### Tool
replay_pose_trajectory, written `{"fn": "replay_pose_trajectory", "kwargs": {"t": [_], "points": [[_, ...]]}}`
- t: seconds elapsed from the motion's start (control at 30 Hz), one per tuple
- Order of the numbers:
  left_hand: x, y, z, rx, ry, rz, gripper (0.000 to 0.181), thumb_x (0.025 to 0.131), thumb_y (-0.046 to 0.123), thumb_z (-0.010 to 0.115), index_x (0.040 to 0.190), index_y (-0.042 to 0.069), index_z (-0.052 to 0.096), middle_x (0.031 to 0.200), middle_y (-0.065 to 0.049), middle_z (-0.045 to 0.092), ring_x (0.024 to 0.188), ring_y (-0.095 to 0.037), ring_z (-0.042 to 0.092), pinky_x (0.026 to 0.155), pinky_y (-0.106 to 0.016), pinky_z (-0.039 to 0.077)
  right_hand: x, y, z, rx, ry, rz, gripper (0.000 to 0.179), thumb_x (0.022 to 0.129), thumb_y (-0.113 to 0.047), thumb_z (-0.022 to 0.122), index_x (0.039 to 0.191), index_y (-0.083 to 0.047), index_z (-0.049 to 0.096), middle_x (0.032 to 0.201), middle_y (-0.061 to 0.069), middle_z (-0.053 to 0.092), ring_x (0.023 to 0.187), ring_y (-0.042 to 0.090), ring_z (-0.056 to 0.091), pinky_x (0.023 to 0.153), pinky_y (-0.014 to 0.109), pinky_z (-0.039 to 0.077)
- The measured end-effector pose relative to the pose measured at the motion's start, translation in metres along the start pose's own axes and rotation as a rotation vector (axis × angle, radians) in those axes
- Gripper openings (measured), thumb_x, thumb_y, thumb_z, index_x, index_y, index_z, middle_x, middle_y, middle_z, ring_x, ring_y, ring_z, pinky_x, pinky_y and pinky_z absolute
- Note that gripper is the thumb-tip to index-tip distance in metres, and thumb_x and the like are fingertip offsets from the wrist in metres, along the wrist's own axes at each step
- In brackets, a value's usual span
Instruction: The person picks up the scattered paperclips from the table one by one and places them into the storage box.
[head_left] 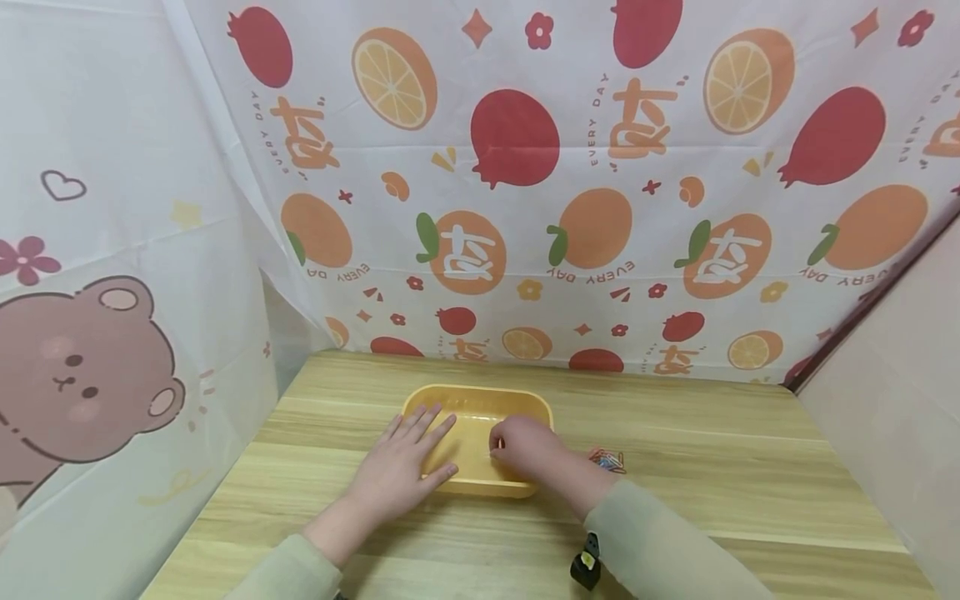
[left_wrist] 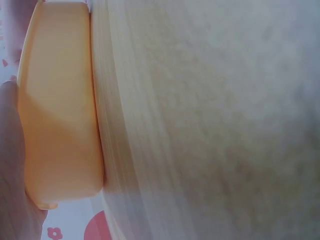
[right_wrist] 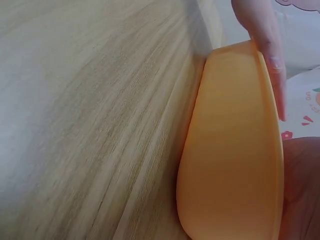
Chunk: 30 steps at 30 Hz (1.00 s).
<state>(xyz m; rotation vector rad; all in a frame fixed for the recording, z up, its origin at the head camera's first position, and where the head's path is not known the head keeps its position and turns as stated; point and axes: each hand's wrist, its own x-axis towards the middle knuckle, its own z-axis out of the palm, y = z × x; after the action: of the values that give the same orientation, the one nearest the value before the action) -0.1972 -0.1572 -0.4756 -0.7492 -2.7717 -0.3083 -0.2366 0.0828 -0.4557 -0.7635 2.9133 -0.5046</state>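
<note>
A yellow plastic tray (head_left: 487,487) with raised walls rests on the wooden table in the head view. Spread over its left rim lies my left hand (head_left: 393,468), fingers straight and reaching inward, thumb by the near rim. Over the tray's right half, my right hand (head_left: 525,446) has its fingers curled, with thumb and fingertips close together and pointing down. Whether anything is pinched there is hidden by the hand. Just right of the tray, partly behind the right forearm, is a small pile of coloured paper clips (head_left: 609,460). Both wrist views show the tray's outer wall (left_wrist: 60,100) (right_wrist: 232,145).
The wooden table (head_left: 712,475) extends to both sides of the tray. A fruit-printed cloth (head_left: 600,167) hangs behind it, and a bear-printed cloth (head_left: 82,375) hangs on the left. A black device (head_left: 586,563) is by the right sleeve.
</note>
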Motion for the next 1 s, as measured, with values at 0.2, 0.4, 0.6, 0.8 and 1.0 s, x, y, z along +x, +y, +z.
{"fn": "replay_pose_trajectory", "kwargs": {"t": [0.2, 0.4, 0.6, 0.8, 1.0], "points": [[0.0011, 0.0001, 0.0003, -0.005, 0.000, -0.005, 0.071, 0.094, 0.058, 0.058, 0.155, 0.026, 0.037, 0.161, -0.005, 0.031, 0.148, -0.028, 0.026, 0.119, -0.054, 0.020, 0.0047, -0.0019, 0.0060, -0.061, -0.025, 0.008, 0.022, 0.085, -0.024, 0.075, 0.067, -0.024, 0.062, 0.066, -0.012, 0.054, 0.065, 0.008, 0.050, 0.064, 0.027, 0.045], [0.0013, 0.0010, -0.0020, -0.017, -0.008, -0.010, 0.072, 0.093, 0.059, 0.057, 0.154, 0.027, 0.037, 0.161, -0.004, 0.031, 0.148, -0.028, 0.027, 0.120, -0.054, 0.018, 0.0076, -0.0026, 0.0092, -0.111, -0.042, 0.016, 0.026, 0.086, -0.026, 0.075, 0.064, -0.026, 0.061, 0.066, -0.014, 0.054, 0.065, 0.007, 0.050, 0.063, 0.027, 0.046], [0.0013, 0.0003, -0.0026, 0.006, -0.011, -0.001, 0.074, 0.093, 0.061, 0.056, 0.155, 0.027, 0.037, 0.161, -0.005, 0.030, 0.147, -0.029, 0.028, 0.119, -0.054, 0.020, 0.0065, -0.0058, 0.0081, -0.126, -0.058, 0.016, 0.026, 0.087, -0.026, 0.074, 0.064, -0.025, 0.061, 0.065, -0.014, 0.054, 0.064, 0.007, 0.050, 0.062, 0.027, 0.045], [0.0033, -0.0003, -0.0035, 0.010, -0.003, 0.013, 0.073, 0.093, 0.060, 0.057, 0.154, 0.027, 0.038, 0.161, -0.005, 0.031, 0.146, -0.031, 0.029, 0.119, -0.055, 0.021, 0.0058, -0.0098, 0.0043, -0.123, -0.046, 0.013, 0.024, 0.087, -0.025, 0.074, 0.066, -0.024, 0.062, 0.066, -0.013, 0.054, 0.064, 0.008, 0.049, 0.061, 0.027, 0.045], [0.0043, -0.0016, -0.0025, 0.021, 0.002, 0.021, 0.072, 0.093, 0.059, 0.057, 0.154, 0.025, 0.038, 0.160, -0.006, 0.031, 0.146, -0.033, 0.030, 0.119, -0.055, 0.020, 0.0080, -0.0088, 0.0044, -0.124, -0.049, 0.012, 0.023, 0.087, -0.025, 0.074, 0.067, -0.024, 0.063, 0.068, -0.013, 0.056, 0.066, 0.007, 0.052, 0.063, 0.028, 0.047]]}}
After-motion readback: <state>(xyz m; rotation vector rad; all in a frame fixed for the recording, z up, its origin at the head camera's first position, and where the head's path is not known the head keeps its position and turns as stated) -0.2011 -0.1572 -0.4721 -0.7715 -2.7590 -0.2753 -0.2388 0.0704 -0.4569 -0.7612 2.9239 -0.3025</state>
